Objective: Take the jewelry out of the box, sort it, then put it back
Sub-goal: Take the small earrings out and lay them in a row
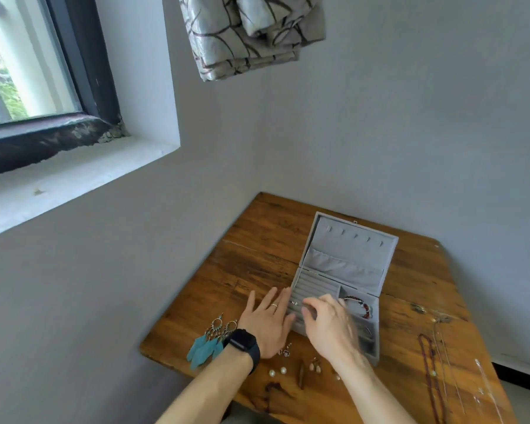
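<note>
A grey velvet jewelry box (346,264) stands open on the wooden table (257,258), lid leaning back. My left hand (266,319), with a ring and a black watch, lies flat with straight fingers against the box's left side. My right hand (328,322) hovers over the ring-roll section, fingertips curled and pinching something small that I cannot make out. A tiny sparkling piece (294,302) sits in the ring rolls. Red and white bracelets (360,306) lie in a right compartment.
Turquoise feather earrings (210,341) lie at the table's left edge. Pearl studs (277,371), drop earrings (314,366) and a small dark piece (286,351) sit in front of the box. Bead necklaces and thin chains (432,371) stretch along the right side. Walls enclose the table's far corner.
</note>
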